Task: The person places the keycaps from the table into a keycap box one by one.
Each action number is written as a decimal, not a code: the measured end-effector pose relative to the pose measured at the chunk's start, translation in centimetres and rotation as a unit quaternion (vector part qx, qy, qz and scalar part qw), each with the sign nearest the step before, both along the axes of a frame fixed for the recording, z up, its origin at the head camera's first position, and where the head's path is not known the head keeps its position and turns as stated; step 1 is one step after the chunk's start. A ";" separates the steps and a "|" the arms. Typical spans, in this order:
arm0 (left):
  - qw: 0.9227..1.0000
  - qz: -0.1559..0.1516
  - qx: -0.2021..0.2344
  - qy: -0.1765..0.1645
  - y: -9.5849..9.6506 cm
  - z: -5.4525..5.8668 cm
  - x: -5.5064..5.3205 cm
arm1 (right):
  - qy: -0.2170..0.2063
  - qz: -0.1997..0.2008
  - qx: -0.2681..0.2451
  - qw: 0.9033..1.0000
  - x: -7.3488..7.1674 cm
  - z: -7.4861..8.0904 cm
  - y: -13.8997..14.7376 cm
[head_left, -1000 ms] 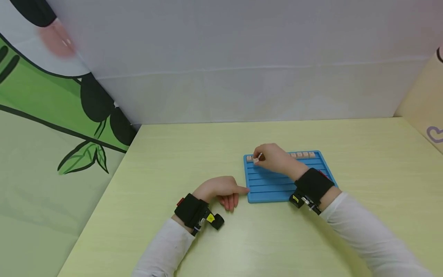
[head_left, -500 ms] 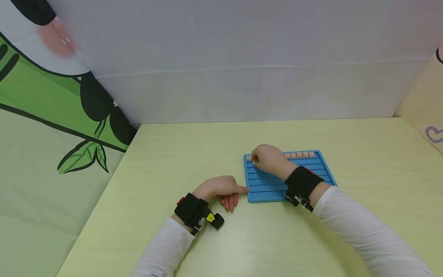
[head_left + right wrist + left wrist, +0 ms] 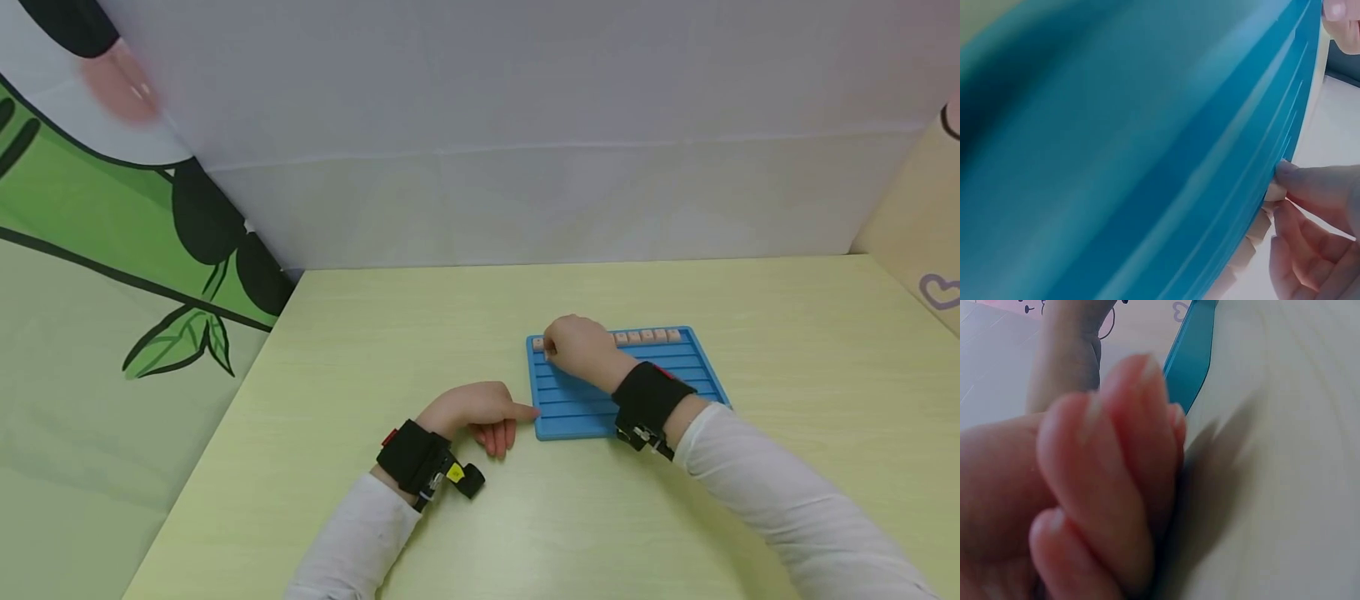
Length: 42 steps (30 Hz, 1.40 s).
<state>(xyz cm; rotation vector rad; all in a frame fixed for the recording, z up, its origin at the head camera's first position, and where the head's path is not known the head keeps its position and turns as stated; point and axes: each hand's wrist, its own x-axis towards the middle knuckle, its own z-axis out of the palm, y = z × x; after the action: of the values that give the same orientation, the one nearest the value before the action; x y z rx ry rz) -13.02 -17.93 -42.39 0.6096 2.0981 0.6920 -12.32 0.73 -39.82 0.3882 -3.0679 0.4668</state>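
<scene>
A blue ridged tray (image 3: pixel 573 423) lies on the table, with a row of small beige tiles (image 3: pixel 648 336) along its far edge. One tile (image 3: pixel 537 343) sits in the row's left corner. Over that row my right hand (image 3: pixel 583 350) is bent down, covering part of it. In the right wrist view its thumb and fingers pinch a beige tile (image 3: pixel 1275 191) at the tray's edge, beside other tiles (image 3: pixel 1242 255). My left hand (image 3: pixel 480 406) rests by the tray, one straight finger touching its left rim and the others hanging loosely bent. Marks on the tiles are too small to read.
The pale yellow table (image 3: pixel 390 333) extends around the tray on every side. A white wall sheet (image 3: pixel 525 200) stands behind it, and a printed cartoon panel (image 3: pixel 112 292) is at the left. Both wrists wear black straps with small cameras.
My right hand has turned over and shifted slightly left, dropping lower over the tile row, so the pinched tile is hidden in the head view. The left hand keeps its place.
</scene>
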 end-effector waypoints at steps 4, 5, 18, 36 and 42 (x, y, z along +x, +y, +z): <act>1.000 0.001 0.001 0.002 0.0 0.0 0.0 | 0.005 -0.002 0.001 1.000 -0.1 -0.2 -0.2; 1.000 0.001 0.002 0.002 0.0 0.0 0.0 | 0.007 -0.002 0.001 1.000 -0.1 -0.2 -0.3; 1.000 -0.001 0.006 0.003 0.0 0.1 0.1 | 0.028 0.012 0.003 1.000 -0.2 -0.7 -0.5; 1.000 0.008 0.004 -0.001 -0.1 0.2 0.4 | 0.013 -0.010 -0.063 0.998 0.6 -0.2 1.6; 1.000 0.006 0.011 -0.008 0.2 0.0 0.5 | 0.012 -0.053 -0.149 0.987 2.7 0.4 6.4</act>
<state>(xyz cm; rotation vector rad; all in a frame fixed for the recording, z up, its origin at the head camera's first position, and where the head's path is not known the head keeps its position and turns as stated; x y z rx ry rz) -12.54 -17.77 -42.40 0.6022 2.0845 0.7242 -9.61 7.16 -39.43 0.2167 -2.9098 0.8913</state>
